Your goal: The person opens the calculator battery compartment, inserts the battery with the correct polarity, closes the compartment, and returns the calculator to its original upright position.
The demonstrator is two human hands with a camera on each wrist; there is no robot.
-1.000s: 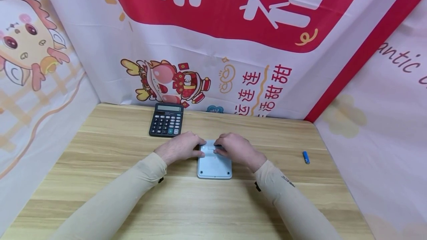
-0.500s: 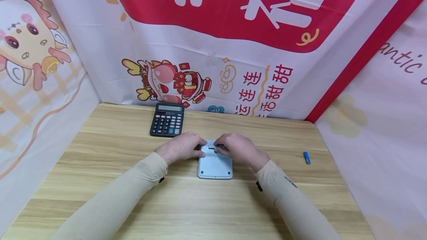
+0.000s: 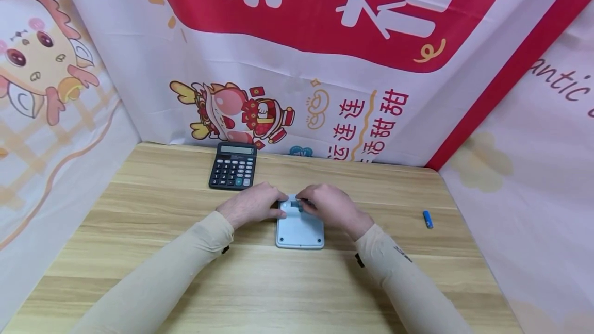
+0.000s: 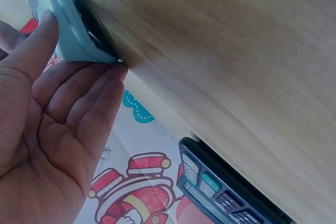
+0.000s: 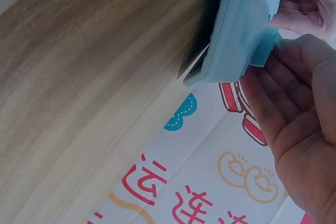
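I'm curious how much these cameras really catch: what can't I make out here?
Front of the light blue device: head view, turned down toward the table.
Inside of its compartment: head view, partly covered by the right hand.
Print on the blue battery: head view, too small.
Rest of the black calculator: left wrist view, cut off by the bottom edge.

Furnished with one pale wood-grain table (image 3: 278, 293), backed by a white hanging (image 3: 260, 61) bearing a red panel (image 3: 301, 19) and cartoon figures (image 3: 232, 112), flanked by a cartoon-printed left drape (image 3: 42, 153) and a flower-printed, lettered right drape (image 3: 533, 169).
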